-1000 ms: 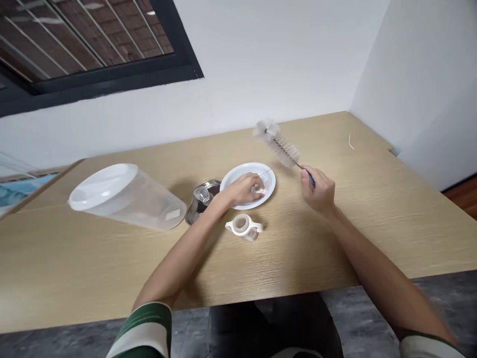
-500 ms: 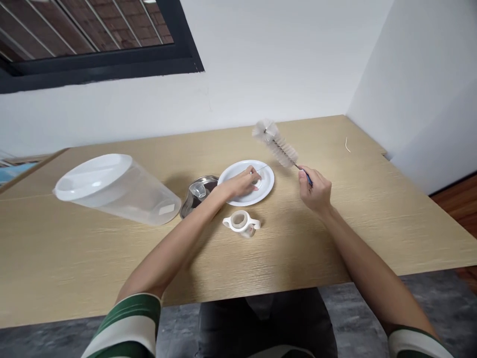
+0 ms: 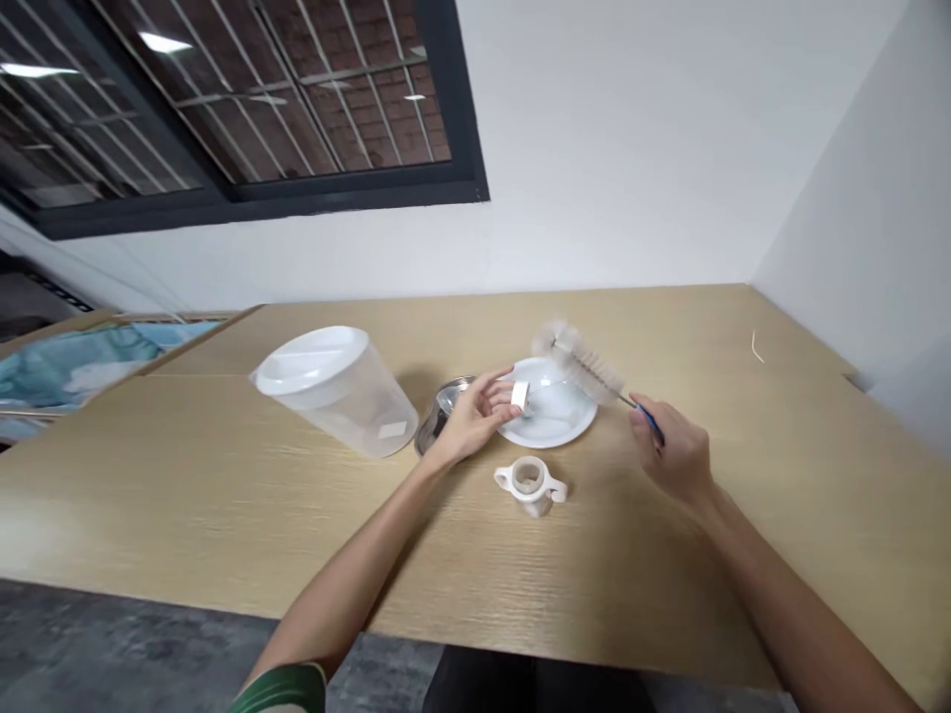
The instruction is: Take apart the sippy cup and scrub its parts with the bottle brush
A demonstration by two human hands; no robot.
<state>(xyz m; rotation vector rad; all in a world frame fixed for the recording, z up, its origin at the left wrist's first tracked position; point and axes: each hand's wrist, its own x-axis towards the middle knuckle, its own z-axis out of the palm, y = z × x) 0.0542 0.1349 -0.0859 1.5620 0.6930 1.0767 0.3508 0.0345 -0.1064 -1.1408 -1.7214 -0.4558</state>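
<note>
My left hand (image 3: 477, 416) holds a small white piece (image 3: 520, 396) between thumb and fingers, over the left side of a white plate (image 3: 554, 431); its exact kind does not show. In my right hand (image 3: 676, 446) is a bottle brush (image 3: 586, 368), gripped by its blue handle, with the pale bristles pointing up and left over the plate. Below the plate stands a white two-handled cup-like piece (image 3: 529, 485) with a round opening. A shiny metal dish (image 3: 429, 431) is partly hidden behind my left hand, with a clear piece (image 3: 447, 398) on it.
A translucent plastic pitcher (image 3: 349, 396) with a white lid stands on the wooden table (image 3: 223, 485), left of the metal dish. A thin pale strip (image 3: 756, 347) lies at the far right. Behind the table are a white wall and a barred window (image 3: 297, 99).
My left hand has lifted from the plate with the small white piece, turning palm up. My right hand still grips the bottle brush, its bristles still over the plate area. The camera view has shifted.
</note>
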